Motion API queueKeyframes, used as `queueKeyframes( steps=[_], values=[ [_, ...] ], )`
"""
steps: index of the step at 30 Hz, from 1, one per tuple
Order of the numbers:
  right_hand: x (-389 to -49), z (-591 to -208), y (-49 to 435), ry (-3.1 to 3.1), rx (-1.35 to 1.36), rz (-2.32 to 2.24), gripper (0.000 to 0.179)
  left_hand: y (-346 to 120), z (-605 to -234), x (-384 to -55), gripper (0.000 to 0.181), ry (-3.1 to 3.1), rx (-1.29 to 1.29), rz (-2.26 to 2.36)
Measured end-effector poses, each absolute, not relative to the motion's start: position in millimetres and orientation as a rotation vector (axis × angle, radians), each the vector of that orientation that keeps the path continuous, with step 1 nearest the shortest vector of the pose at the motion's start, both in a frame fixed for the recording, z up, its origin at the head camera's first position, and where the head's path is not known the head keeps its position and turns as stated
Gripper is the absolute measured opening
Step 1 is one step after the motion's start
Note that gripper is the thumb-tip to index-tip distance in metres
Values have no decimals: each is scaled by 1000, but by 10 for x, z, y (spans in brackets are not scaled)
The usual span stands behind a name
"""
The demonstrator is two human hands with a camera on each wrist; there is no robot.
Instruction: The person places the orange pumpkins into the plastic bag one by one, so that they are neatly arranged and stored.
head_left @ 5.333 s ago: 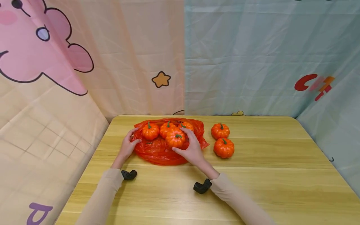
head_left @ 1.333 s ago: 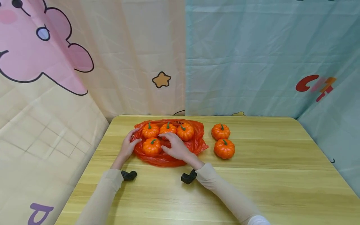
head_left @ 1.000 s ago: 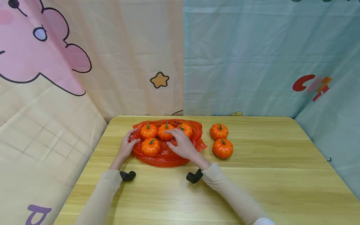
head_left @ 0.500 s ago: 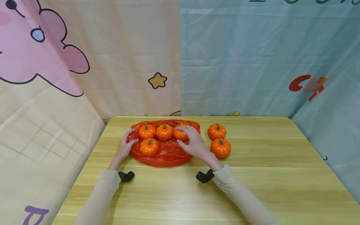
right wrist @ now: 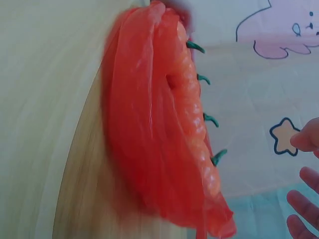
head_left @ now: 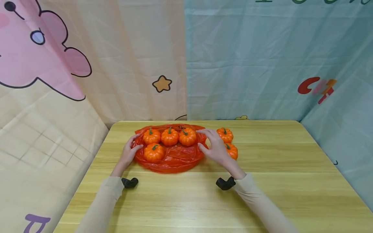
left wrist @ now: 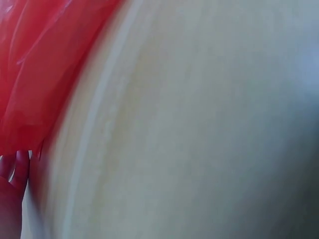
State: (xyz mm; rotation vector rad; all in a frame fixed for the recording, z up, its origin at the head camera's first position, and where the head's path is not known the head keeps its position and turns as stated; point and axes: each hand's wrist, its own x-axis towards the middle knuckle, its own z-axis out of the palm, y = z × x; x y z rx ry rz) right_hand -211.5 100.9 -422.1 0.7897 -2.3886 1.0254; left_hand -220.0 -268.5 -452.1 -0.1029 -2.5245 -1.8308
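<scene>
With left grip (head_left: 127,152) and right grip (head_left: 217,149) wide, the front loose, round, orange, plastic-looking pumpkin (head_left: 233,151), probably light and slippery, needs holding by its sides.

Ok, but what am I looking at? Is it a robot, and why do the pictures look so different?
No robot here! You see a person's left hand and right hand. The big picture comes from a camera on the head, looking down. The other two come from cameras on the wrists, so things look tilted or blurry. The black gadgets by the wrists are probably those cameras.

On the wooden table lies a red plastic bag with four orange mini pumpkins in it. Two more pumpkins sit to the right, partly hidden by the right hand.

The right hand is near the bag's right end and holds nothing. The left hand is at the bag's left edge; I can't tell whether it grips it.
</scene>
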Motion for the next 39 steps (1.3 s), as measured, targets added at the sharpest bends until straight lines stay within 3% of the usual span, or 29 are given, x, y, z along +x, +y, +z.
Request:
queueKeyframes(
  steps=[8,21,39],
  values=[
    [-2068,-4265,1302,-2359,743,1055,44,-2803,-4763,-2354,54,-2557,-102,-1763],
    [-2003,-4452,1744,-2351,660,1047,42,-2775,-4796,-2384,55,-2517,-108,-1805],
    [-1931,-4632,2060,-2485,506,1244,60,-2804,-4798,-2353,55,-2565,-115,-1752]
  ],
)
